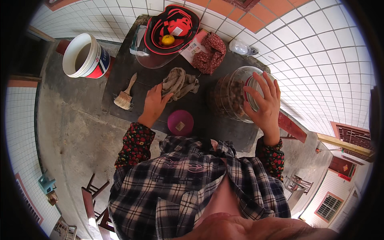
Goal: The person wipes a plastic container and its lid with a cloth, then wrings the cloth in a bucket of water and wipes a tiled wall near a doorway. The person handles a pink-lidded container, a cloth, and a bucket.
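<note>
My left hand (pixel 154 103) is at the near left edge of a crumpled grey-brown cloth (pixel 179 84), its fingers and thumb closed on the fabric. Over the mouth of a large clear jar (pixel 234 79) at the table's right, my right hand (pixel 265 100) has its fingers spread. Whether it grips the rim is hard to tell. Brown round pieces (pixel 235 94), too unclear to name, fill much of the jar. Close to my body lies a round purple lid (pixel 180 122) with a small label. A worn paintbrush (pixel 125 94) rests left of my left hand.
On the dark table (pixel 204 108), a black-and-red helmet (pixel 172 28) with a clear visor holds a yellow-orange citrus fruit (pixel 168 40). Beside it are a red patterned cloth (pixel 210 54), printed paper (pixel 192 49) and a plastic bag (pixel 242 48). A white bucket (pixel 87 57) stands left; tiled wall (pixel 288 36) behind.
</note>
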Tool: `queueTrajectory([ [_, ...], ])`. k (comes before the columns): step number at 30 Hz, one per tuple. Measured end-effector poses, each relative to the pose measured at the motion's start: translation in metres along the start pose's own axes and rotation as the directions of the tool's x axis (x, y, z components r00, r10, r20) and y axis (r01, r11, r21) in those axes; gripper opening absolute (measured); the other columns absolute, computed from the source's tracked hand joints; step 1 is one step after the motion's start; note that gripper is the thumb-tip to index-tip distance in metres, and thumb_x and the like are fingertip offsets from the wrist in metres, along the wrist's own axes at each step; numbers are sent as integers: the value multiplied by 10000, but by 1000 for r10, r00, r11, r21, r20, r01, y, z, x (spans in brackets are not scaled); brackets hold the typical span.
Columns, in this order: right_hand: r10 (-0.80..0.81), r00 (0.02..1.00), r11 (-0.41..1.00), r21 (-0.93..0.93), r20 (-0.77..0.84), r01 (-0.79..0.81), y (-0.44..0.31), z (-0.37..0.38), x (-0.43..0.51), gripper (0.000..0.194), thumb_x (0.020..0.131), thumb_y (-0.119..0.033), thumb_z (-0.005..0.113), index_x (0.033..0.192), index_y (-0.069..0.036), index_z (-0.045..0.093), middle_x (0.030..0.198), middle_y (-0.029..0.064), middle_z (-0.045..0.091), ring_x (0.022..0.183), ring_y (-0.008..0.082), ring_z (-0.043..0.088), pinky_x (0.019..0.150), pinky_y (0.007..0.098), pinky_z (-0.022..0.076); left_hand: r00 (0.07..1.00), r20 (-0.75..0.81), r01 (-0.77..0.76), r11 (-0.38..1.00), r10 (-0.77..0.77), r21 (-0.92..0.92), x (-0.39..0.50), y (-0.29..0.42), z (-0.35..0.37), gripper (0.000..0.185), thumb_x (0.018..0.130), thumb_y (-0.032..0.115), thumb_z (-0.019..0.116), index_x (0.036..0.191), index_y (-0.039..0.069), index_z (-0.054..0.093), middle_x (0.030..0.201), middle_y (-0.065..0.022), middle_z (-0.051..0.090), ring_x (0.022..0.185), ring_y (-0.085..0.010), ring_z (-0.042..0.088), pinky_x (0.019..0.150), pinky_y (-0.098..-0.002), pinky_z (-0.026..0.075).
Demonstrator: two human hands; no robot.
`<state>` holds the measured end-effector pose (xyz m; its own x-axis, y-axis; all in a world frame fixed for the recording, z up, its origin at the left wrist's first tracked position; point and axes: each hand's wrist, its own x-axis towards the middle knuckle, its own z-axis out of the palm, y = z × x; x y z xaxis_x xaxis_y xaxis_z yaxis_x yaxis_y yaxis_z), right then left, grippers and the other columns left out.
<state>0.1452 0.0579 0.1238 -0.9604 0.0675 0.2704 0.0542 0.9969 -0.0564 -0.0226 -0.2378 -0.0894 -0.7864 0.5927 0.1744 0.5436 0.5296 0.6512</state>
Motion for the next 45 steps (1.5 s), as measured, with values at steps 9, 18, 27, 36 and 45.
queueTrajectory([
  [9, -8, 1000, 1000, -30, -18, 8, -11, -8, 7, 405, 726, -132, 725, 1122, -216, 704, 1460, 48, 513, 1394, 319, 415, 1154, 557, 257, 897, 332, 340, 936, -294, -91, -75, 15, 18, 657, 853, 306, 730, 1360, 2, 444, 1227, -205, 528, 1141, -415, 528, 930, -452, 475],
  [18, -306, 951, 833, 471, -45, 290, -91, 46, -18, 391, 746, -85, 728, 1133, -69, 673, 1338, 117, 578, 1158, 309, 598, 990, 458, 462, 881, 279, 433, 890, -383, -144, -113, 4, 64, 762, 751, 245, 814, 1352, -7, 419, 1258, -267, 510, 1130, -418, 544, 950, -463, 476],
  [27, -71, 974, 955, 297, 215, 4, -87, 249, -13, 388, 812, -9, 625, 1195, -45, 576, 1242, 137, 539, 1003, 341, 634, 732, 434, 574, 857, 328, 430, 902, -397, -32, -105, 12, 69, 720, 723, 177, 821, 1323, 18, 454, 1207, -223, 534, 1077, -391, 573, 920, -448, 495],
  [36, 99, 906, 950, 232, 412, -209, -72, 281, -28, 137, 841, -179, 636, 904, -66, 590, 942, 150, 642, 925, 351, 639, 761, 458, 540, 945, 139, 306, 950, -295, -65, -110, 19, 62, 525, 805, 180, 756, 1214, 13, 473, 1077, -209, 573, 979, -408, 592, 837, -450, 510],
  [45, 257, 641, 519, 456, 723, -723, -79, 271, -63, 279, 892, -281, 632, 1022, -34, 616, 925, 166, 619, 840, 307, 618, 740, 419, 478, 777, 436, 620, 672, -454, -405, -159, -17, 75, 427, 884, 232, 746, 1047, 16, 416, 857, -125, 617, 751, -232, 644, 645, -368, 522],
])
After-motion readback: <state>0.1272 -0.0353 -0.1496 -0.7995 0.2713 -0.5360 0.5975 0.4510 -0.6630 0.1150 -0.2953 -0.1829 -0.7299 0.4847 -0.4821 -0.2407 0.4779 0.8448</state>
